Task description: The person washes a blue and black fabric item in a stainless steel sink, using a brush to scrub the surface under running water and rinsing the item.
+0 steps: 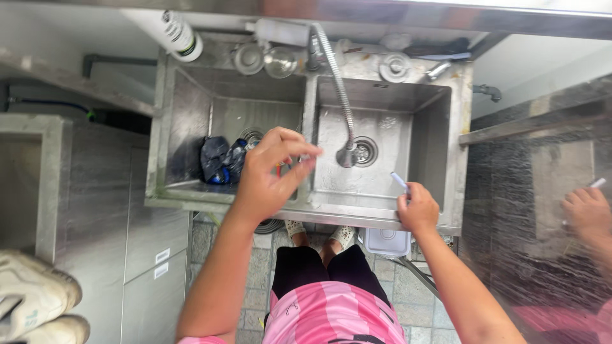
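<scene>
We see a small, thin white stick (400, 181), tilted, poking up out of our right hand (418, 209) over the front edge of the sink's right side. Our left hand (271, 172) pinches something too small to tell.

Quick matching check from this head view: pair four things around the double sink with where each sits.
Things:
1. flexible hose faucet
2. dark cloth bundle
3. left hand
4. right hand

Places:
A. on the sink's front rim, holding a small pale stick
B. in the left basin
C. hanging into the right basin near the drain
D. raised above the divider between basins

Pairs: 1-C, 2-B, 3-D, 4-A
</scene>
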